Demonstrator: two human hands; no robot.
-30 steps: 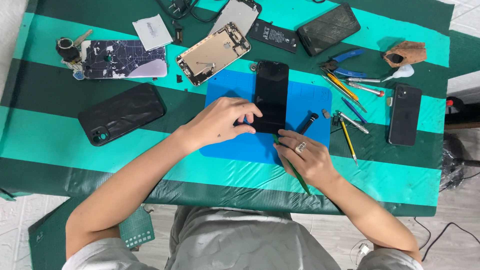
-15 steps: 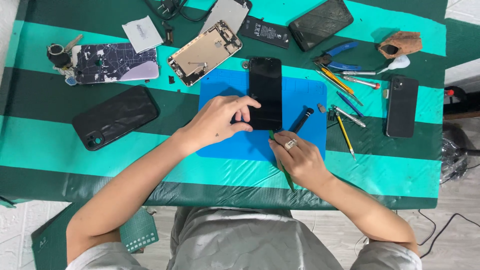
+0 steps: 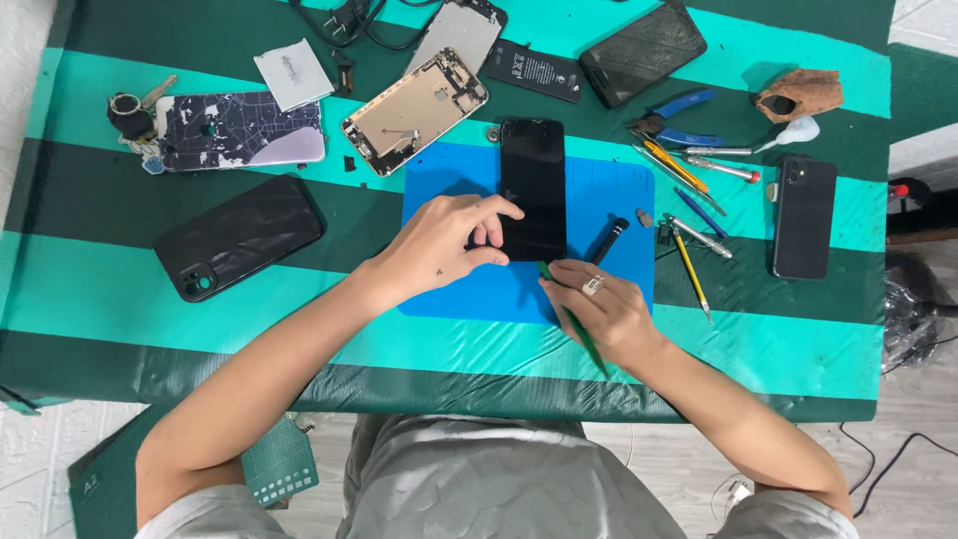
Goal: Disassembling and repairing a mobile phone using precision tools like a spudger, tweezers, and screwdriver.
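1. At the near edge of the blue mat, my left hand presses thumb and fingertips against the lower left side of the black phone, pinning it flat rather than lifting it.

2. Just beside it, my right hand is closed around a slim green tool, a ring on one finger; the tool's tip meets the phone's bottom edge between my two hands.

3. The phone lies face up and lengthwise along the middle of the mat, its top end reaching the mat's far edge. I judge it light, stiff and slick, its glass front fragile; the sides are the place to hold it, with pressure kept off the middle of the screen.

4. On the mat's right part lies a short black driver, close to my right knuckles but apart from them.

5. Farther out on the striped tabletop: a black case toward the left edge, an opened phone shell beyond the mat's far left corner, and a row of screwdrivers with a second black phone toward the right edge.
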